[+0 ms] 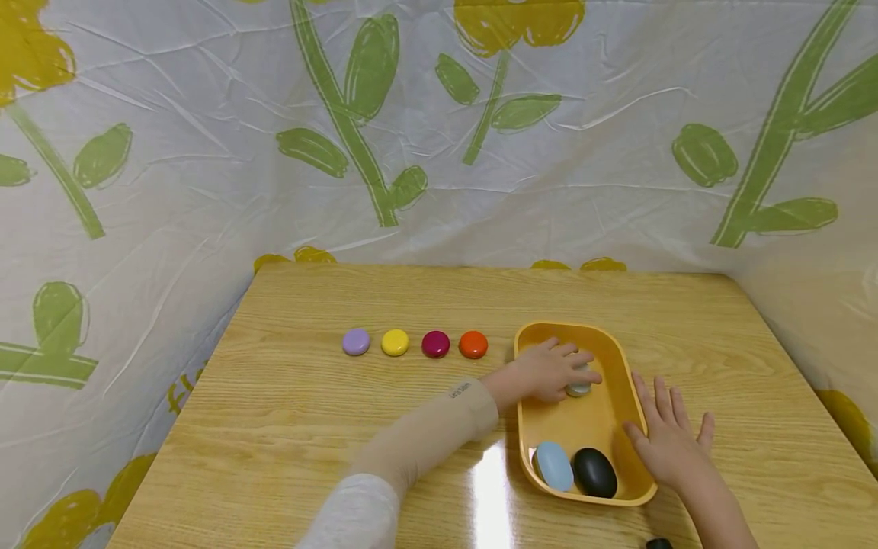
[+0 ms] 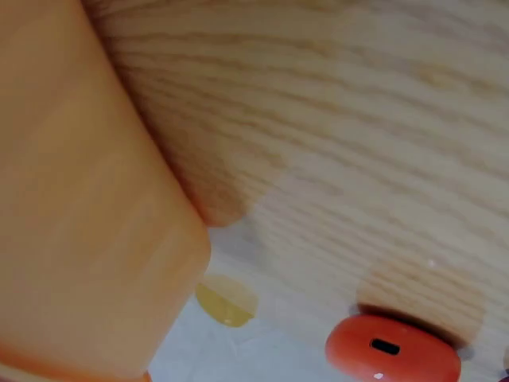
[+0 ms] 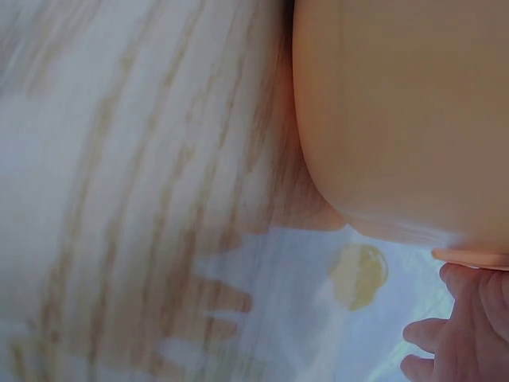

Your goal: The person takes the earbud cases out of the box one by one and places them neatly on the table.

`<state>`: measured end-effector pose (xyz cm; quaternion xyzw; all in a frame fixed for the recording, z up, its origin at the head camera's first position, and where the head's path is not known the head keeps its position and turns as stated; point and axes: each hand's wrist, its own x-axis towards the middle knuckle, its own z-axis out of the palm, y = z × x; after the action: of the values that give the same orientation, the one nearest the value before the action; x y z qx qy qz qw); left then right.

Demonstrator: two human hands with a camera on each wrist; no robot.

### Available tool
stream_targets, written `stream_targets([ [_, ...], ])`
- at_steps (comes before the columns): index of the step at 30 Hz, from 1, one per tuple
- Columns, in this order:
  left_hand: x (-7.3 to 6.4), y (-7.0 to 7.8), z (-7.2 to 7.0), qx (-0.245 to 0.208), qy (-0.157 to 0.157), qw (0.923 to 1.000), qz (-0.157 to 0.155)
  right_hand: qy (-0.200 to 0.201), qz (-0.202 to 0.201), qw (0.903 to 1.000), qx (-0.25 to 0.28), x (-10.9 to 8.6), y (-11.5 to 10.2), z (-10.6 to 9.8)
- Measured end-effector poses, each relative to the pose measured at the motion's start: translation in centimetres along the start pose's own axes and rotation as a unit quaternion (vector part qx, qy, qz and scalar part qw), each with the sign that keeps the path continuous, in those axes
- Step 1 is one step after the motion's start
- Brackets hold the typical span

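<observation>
A yellow-orange plastic bin (image 1: 527,427) stands on the right half of the table. My left hand (image 1: 552,371) reaches over its left wall, fingers spread over a pale grey-green rounded piece (image 1: 578,390) that they partly hide. My right hand (image 1: 672,442) is at the bin's right side, fingers spread and thumb at the rim; the right wrist view shows part of that hand (image 3: 485,326) by the bin wall (image 3: 406,119). In the bin's near end lie a light blue rounded piece (image 1: 553,466) and a black one (image 1: 594,473), side by side.
Left of the bin, lilac (image 1: 356,342), yellow (image 1: 395,342), magenta (image 1: 435,344) and orange (image 1: 473,345) rounded pieces form a row on the wooden table (image 1: 309,427). The orange piece (image 2: 394,350) has a small dark slot. A flowered cloth (image 1: 583,152) hangs behind. Something black (image 1: 658,544) shows at the near edge.
</observation>
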<state>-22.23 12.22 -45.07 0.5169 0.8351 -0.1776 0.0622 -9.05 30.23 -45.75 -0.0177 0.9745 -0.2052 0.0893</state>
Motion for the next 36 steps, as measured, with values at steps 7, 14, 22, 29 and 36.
stream_targets([
  [7,0.3,0.3,0.5,0.01,0.006,0.9999,0.004,0.003,0.001,1.0,0.003,0.0,-0.2,-0.1],
  [14,0.4,0.3,0.5,-0.006,0.007,0.9999,0.01,-0.002,0.001,1.0,0.008,0.0,-0.2,-0.2],
  [22,0.7,0.4,0.6,-0.033,-0.01,0.9994,0.005,-0.003,0.005,1.0,0.006,0.0,-0.4,-0.2],
  [29,-0.9,-0.3,-0.8,-0.004,0.099,0.9942,-0.043,-0.007,0.002,0.9999,0.01,0.0,-0.5,-0.3],
  [36,-4.3,-1.6,-2.4,-0.037,0.175,0.9735,-0.142,-0.011,-0.001,0.9998,0.016,0.0,-0.4,-0.4],
])
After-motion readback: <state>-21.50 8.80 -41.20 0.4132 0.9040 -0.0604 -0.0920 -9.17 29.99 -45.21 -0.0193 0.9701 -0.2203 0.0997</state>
